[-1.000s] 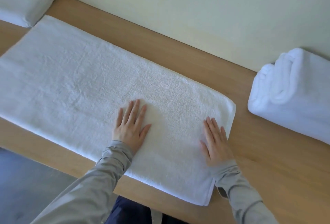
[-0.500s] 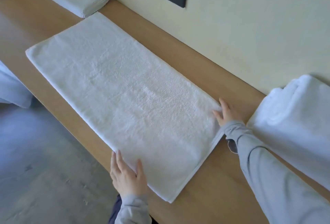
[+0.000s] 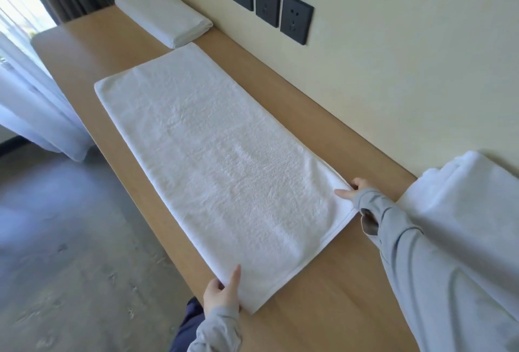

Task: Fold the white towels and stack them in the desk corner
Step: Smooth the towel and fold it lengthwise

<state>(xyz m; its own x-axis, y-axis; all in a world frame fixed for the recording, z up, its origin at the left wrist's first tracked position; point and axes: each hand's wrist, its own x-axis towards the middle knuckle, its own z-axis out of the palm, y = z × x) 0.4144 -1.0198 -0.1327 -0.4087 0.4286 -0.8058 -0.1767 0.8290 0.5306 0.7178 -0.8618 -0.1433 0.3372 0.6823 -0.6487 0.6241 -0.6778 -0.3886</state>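
A long white towel (image 3: 213, 160) lies flat along the wooden desk (image 3: 345, 276), folded lengthwise into a narrow strip. My left hand (image 3: 223, 290) pinches its near corner at the desk's front edge, thumb on top. My right hand (image 3: 352, 190) pinches the other near corner, closer to the wall, fingers curled under the cloth. A stack of folded white towels (image 3: 163, 12) sits in the far desk corner by the wall. A bulky pile of unfolded white towels (image 3: 460, 211) lies at the right, partly behind my right sleeve.
Three black wall sockets (image 3: 269, 3) sit above the desk. A sheer white curtain (image 3: 31, 104) and a dark drape hang at the far left. Grey floor lies left of the desk's front edge.
Both hands left the towel's flat surface and moved to its two near corners, now pinching them. My view swung left, bringing the corner stack and sockets into sight.
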